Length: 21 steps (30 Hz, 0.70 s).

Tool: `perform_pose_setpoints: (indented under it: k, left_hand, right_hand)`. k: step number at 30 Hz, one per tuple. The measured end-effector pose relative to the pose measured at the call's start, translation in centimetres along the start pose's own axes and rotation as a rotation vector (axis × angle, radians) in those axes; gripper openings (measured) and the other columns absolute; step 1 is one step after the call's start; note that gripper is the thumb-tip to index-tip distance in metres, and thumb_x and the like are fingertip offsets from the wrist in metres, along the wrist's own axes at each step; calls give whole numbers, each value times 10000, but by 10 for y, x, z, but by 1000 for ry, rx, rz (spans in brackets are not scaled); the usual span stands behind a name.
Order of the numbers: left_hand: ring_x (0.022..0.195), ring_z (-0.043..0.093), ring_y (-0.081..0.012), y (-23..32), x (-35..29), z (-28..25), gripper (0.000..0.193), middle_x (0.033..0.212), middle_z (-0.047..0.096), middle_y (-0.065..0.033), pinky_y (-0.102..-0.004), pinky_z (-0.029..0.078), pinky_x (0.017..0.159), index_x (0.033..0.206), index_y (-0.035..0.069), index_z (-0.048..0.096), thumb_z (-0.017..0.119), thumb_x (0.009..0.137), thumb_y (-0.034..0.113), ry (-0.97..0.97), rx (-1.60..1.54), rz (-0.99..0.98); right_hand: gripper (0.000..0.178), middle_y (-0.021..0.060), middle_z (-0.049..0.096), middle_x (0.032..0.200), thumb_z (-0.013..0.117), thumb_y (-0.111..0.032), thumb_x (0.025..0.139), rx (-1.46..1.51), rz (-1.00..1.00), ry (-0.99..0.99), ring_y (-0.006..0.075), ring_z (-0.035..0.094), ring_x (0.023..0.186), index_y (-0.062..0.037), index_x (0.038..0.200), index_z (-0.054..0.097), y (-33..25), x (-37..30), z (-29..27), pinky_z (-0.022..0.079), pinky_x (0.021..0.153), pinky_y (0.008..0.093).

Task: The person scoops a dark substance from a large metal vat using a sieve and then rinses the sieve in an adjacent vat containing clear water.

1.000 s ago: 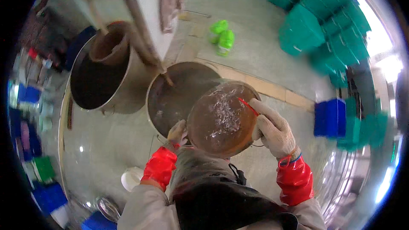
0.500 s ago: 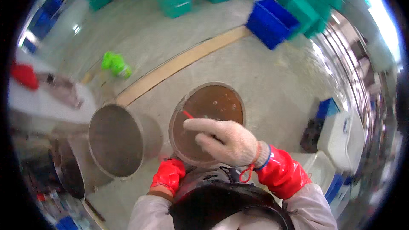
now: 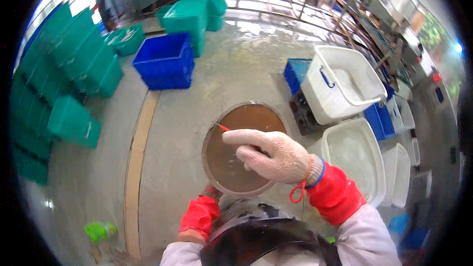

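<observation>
Since half a second earlier, the person has turned to the right: the blue crate has swung from the far right of the bucket to its far left, the big steel drums have left the view, and more white tubs show on the right.

The bucket is just in front of the dark apron. The left hand is at its near-left rim, mostly hidden, so the set of its fingers cannot be told. The right hand is over the bucket's right half, its gloved fingers pinching a slim red stick that points to the far left.

The step in hand appears to be carrying the bucket; the next move seems to call for a firm rim hold and a level bucket. Inside it is what looks like murky brown liquid with a few pale specks.

Right of the bucket, a low white tub holds clear, shallow-looking water. Beyond that, to the bucket's far right, a tilted white bin shows just its pale inside. Green boxes are stacked at the bucket's far left, with a co-worker farther off.
</observation>
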<state>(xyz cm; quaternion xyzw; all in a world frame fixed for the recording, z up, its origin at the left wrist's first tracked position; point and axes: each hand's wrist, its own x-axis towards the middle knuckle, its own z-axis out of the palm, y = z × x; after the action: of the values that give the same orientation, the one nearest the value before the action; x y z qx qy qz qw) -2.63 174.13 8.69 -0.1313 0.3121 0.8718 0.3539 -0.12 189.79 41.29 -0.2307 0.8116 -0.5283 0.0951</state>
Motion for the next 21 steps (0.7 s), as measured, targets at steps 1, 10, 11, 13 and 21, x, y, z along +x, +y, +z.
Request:
perform_pose_setpoints:
  k: [1, 10, 11, 13, 21]
  left_hand:
    - [1221, 593, -270, 6, 33, 17, 630, 1413, 560, -95, -453, 490, 984, 1459, 133, 468, 507, 999, 561, -29, 7, -13]
    - [1214, 596, -272, 69, 188, 158, 605, 1402, 566, -110, -457, 496, 987, 1453, 124, 471, 458, 1023, 549, -101, 275, -216]
    - [1210, 599, -273, 78, 202, 186, 595, 1400, 566, -117, -458, 498, 987, 1450, 119, 473, 442, 1032, 541, -102, 300, -245]
    - [1219, 580, -304, 86, 241, 215, 582, 1400, 554, -164, -489, 482, 1027, 1448, 75, 453, 489, 1025, 472, -130, 325, -309]
    - [1139, 625, -330, 85, 349, 323, 558, 1342, 575, -198, -503, 489, 1017, 1378, 6, 465, 578, 995, 395, -391, 431, -286]
  right_hand:
    - [359, 41, 669, 885, 550, -83, 979, -18, 27, 35, 92, 622, 766, -37, 1330, 606, 7, 6, -19, 532, 723, 276]
    - [323, -8, 636, 878, 532, -90, 999, 29, 245, 493, 60, 575, 736, -39, 1299, 642, 67, 37, -239, 501, 674, 238]
    - [316, -12, 620, 846, 540, -91, 997, 54, 227, 548, 52, 558, 717, -44, 1290, 647, 76, 39, -260, 488, 650, 234]
    - [316, -19, 611, 859, 530, -86, 999, 48, 247, 614, 46, 540, 691, -48, 1288, 652, 90, 43, -306, 477, 629, 229]
    - [349, -4, 638, 801, 514, -136, 1002, -115, 310, 823, 68, 573, 658, 1, 1301, 629, 210, 6, -504, 456, 600, 238]
